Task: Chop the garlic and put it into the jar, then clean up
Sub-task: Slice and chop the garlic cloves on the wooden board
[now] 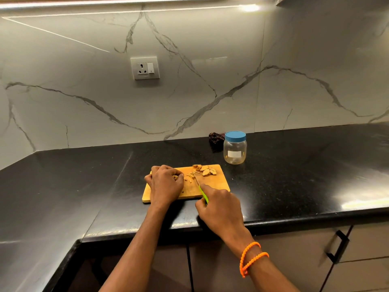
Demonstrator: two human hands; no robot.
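Before me: black speckled tabletop [294,175], glossy, meeting white grey-veined marble wall [210,70]. White socket plate [145,68] on wall. Light strip [126,2] glows overhead. Below my tabletop, grey cabinet doors [368,249], black handle [339,246].

A warm light strip [134,2] above the counter [294,165] throws glare on its right side; edges bow, detail soft.

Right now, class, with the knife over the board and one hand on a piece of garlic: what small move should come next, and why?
Probably bring the knife down through the piece under the left hand. The right hand already has its grip on the green handle, the blade points at that piece, larger pieces wait uncut on the cutting board, and the jar is lidded.
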